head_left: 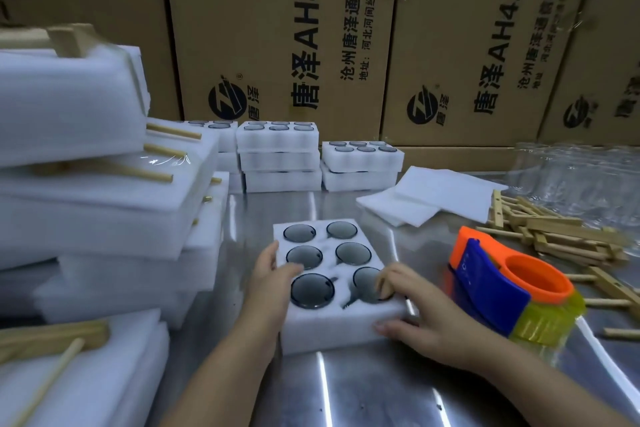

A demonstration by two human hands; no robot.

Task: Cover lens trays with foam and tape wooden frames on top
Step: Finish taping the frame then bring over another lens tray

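Left hand (273, 277) and right hand (415, 315) grip foam tray (329, 329) | six dark lenses (313, 289) in its wells

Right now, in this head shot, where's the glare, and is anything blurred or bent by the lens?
Head view: glare streaks run down the steel table near the lens tray; the foam stacks at left are smeared soft; the cartons behind lean and bow from wide-angle distortion; the tray's lenses look fairly sharp.
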